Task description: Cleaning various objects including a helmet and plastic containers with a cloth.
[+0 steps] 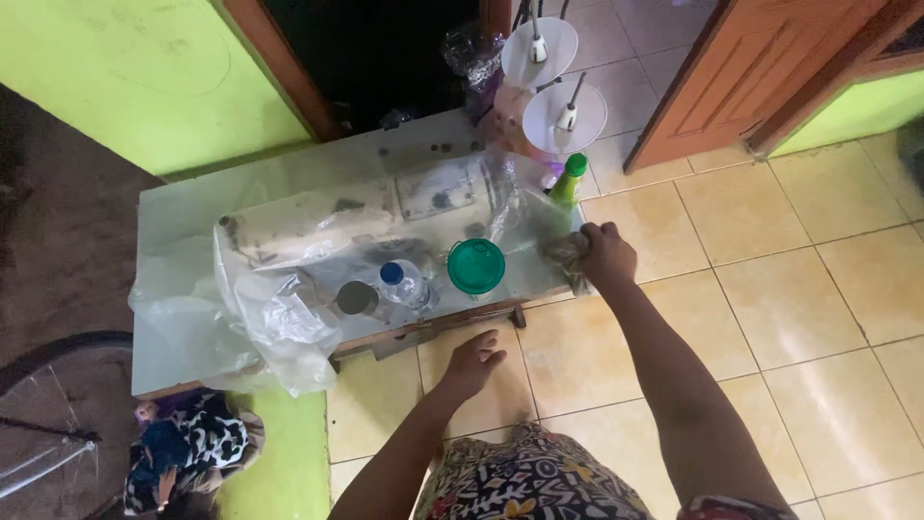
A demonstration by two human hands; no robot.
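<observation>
- The left hand [472, 364] hangs just off the table's near edge, fingers loosely spread, holding nothing.
- The right hand [606, 254] has its fingers curled over a crumpled grey-brown cloth [566, 254] at the right end of the table [173, 327].
- Beside the cloth stand a green-lidded container [475, 266], a blue-capped clear bottle [402, 283] and wrinkled plastic sheeting [279, 308].
- Behind the cloth stands a green bottle [568, 181].

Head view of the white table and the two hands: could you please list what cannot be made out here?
- Table top, head view: clear plastic sheet veils what lies beneath.
- Cloth: bunched under the right hand; its size is hidden.
- Green-lidded container: lid hides the contents.
- Doorway: too dark.
- Left hand: whether it touches the table edge is unclear.
</observation>
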